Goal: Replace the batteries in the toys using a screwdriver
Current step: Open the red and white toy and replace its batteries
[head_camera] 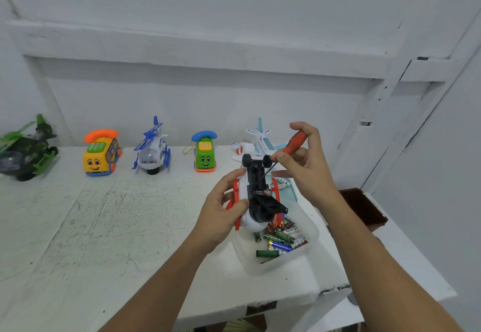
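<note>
both hands are working a little apart, each clamped on its own thing, above the right part of the white table. the left hand is curling its thumb and fingers round the white body of the red-and-white toy helicopter, holding it belly up off the table with its black underside facing the camera. the right hand is pinching the orange handle of the screwdriver between thumb and fingertips. the thin dark shaft is slanting down and left into the open battery bay on the toy's underside. a battery is lying across that bay, just beside the shaft's tip; whether the tip is touching it is too fine to tell.

directly below the toy, a clear plastic tub is sitting on the table, holding a heap of loose batteries in green, blue and other colours. a brown box is standing to the right, by the wall.

along the back of the table, other toys are standing in a row. from the left they are a green camouflage helicopter, a yellow phone car, a blue-and-white helicopter, a green phone car and a white airplane.
</note>
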